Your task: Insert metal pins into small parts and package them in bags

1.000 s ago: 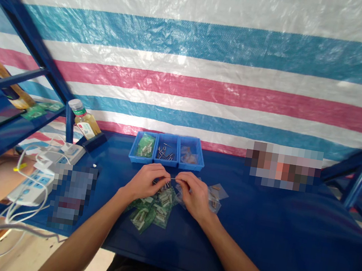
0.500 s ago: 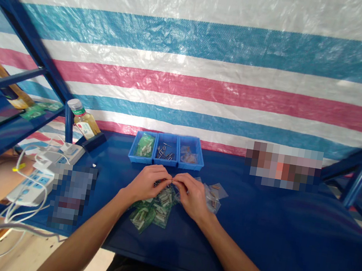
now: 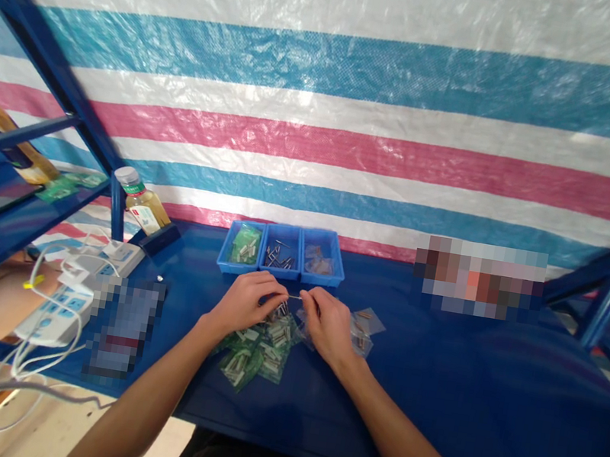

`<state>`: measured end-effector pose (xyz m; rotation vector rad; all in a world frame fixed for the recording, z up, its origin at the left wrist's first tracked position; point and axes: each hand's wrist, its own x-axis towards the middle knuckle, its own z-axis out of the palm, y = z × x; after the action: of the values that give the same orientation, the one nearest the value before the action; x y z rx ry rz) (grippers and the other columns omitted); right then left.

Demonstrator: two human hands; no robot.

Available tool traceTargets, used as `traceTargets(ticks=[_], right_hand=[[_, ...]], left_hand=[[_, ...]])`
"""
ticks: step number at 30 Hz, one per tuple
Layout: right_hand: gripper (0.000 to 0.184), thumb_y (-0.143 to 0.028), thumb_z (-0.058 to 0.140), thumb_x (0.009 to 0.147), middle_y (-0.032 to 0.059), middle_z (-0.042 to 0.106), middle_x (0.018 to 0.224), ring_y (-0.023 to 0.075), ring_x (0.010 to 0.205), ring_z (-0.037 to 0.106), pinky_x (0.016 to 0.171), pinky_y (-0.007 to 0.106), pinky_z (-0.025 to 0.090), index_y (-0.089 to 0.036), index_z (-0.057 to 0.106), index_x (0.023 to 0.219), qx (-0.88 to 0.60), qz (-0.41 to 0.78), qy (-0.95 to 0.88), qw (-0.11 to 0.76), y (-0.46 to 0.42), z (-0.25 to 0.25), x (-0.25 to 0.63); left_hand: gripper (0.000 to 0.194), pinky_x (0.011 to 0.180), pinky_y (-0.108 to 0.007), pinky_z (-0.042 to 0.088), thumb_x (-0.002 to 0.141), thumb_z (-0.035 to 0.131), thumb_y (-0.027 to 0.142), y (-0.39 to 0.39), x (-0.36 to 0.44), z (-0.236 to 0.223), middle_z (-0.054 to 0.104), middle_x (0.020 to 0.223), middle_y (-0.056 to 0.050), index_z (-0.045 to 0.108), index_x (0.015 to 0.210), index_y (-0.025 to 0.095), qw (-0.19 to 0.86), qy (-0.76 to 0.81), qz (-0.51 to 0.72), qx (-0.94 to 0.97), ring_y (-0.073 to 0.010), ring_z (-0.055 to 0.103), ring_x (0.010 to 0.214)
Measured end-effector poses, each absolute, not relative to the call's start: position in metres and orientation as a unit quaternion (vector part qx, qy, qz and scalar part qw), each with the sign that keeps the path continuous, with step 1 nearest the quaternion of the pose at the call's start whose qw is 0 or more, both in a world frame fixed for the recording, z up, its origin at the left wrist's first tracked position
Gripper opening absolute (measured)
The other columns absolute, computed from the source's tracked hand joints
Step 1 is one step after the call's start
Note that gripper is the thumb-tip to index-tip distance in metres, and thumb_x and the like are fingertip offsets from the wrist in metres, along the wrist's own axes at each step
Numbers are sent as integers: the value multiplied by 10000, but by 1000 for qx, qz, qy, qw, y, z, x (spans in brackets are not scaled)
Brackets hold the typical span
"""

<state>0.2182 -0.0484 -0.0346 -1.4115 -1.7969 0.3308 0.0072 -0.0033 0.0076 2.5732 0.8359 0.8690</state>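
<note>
while left hand [image 3: 248, 303] and right hand [image 3: 329, 327] each pinch an end, grip closed, 1 thin piece [image 3: 294, 297] spans between them over the tabletop [image 3: 430, 387]. 3 blue bins [image 3: 277, 274] behind: green packets [image 3: 246, 241], loose pins [image 3: 278, 259], clear packets [image 3: 318, 263]. 2 bag piles nearer, 1 green pile [image 3: 240, 365], 1 clear pile [image 3: 366, 322]; overlapping, can't count bags.

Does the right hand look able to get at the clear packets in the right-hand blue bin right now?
Probably yes: the right hand is just on the near side of the right-hand blue bin, whose top looks open, though its fingertips seem busy with a thin piece.
</note>
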Motion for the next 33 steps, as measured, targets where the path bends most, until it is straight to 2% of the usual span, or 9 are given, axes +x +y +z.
traceTargets(ticks=[7,15,19,22,24,25,27,30,33], right_hand=[[492,-497,351,1083,-10,543,609,162,576,509,615,279,349,-233,460,683,-580,153,-676,429,-44,-38,226],[463,-463,411,1073,-4,607,625,165,593,566,629,275,391,-232,541,694,-552,180,-686,438,-48,-34,219],[403,-439,379,1082,10,669,729,184,681,620,663,277,421,-233,612,826,-549,206,-664,464,-50,-31,221],[345,-424,376,1083,12,681,784,196,721,633,683,285,431,-235,632,950,-554,204,-655,472,-49,-31,222],[300,-402,412,1075,12,684,801,197,724,631,695,293,432,-235,639,975,-556,195,-668,455,-47,-33,222],[275,-380,429,1072,16,691,821,199,735,631,704,299,432,-234,645,984,-555,188,-679,441,-46,-35,221],[229,-322,461,1062,36,713,900,212,808,635,759,321,434,-228,660,1000,-545,165,-714,409,-44,-37,220],[188,-262,506,1045,69,721,1017,248,953,612,839,371,422,-228,691,1054,-519,121,-774,342,-43,-40,218],[236,-240,528,1039,91,704,1106,273,1040,568,864,403,414,-249,683,1217,-505,93,-808,289,-42,-41,217]], left_hand=[[219,786,-295,522,1025,569,317,-1,4,6,728,893,-61,737,968,189,169,345,346,856,-174,666,839],[234,769,-303,529,1017,583,337,-5,9,7,729,881,-80,754,1001,178,185,285,324,883,-180,660,826],[224,751,-292,529,1002,606,333,-4,9,6,734,871,-72,762,958,179,186,306,355,864,-170,659,793],[262,646,-266,504,987,624,384,2,11,3,731,800,-44,767,912,178,167,396,430,794,-142,616,660],[262,594,-251,476,954,669,427,8,12,1,705,706,-5,774,1004,192,142,471,459,740,-127,570,583],[301,594,-246,476,929,704,440,11,12,0,708,709,11,761,1117,212,137,488,445,739,-122,563,572],[356,616,-245,487,913,726,438,15,11,-2,712,727,21,736,1205,235,122,501,422,745,-118,573,580],[316,634,-250,503,945,690,417,13,6,-4,708,746,8,741,1186,219,115,481,409,767,-117,581,595],[289,660,-257,515,985,638,395,9,2,-6,709,779,-11,738,1176,203,124,442,396,795,-123,592,626]])
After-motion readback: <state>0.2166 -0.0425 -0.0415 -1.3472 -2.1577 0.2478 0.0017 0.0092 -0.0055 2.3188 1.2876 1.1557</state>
